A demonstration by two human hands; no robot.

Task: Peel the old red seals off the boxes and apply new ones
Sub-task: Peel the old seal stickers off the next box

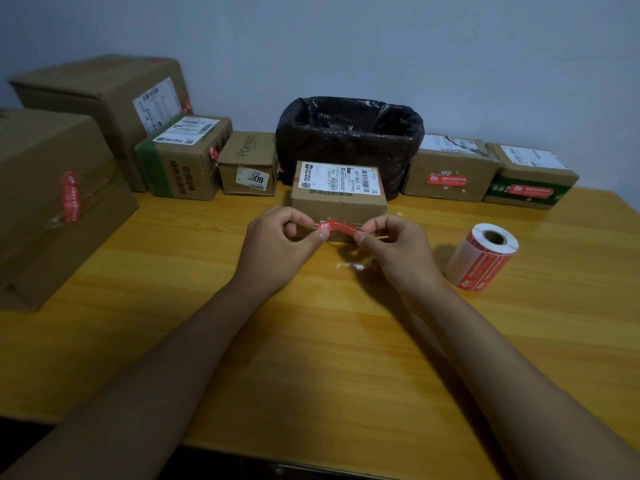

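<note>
A small cardboard box (337, 199) with a white shipping label on top stands in the middle of the wooden table. Just in front of its near face, a red seal strip (341, 227) is stretched flat between my hands. My left hand (277, 247) pinches the strip's left end with thumb and forefinger. My right hand (394, 251) pinches its right end the same way. A roll of red seals (481, 256) lies on the table to the right of my right hand.
A bin lined with a black bag (349, 140) stands behind the box. Several cardboard boxes (183, 157) with red seals line the back left, a large one (52, 202) at the left edge. Two sealed boxes (450, 171) sit at back right.
</note>
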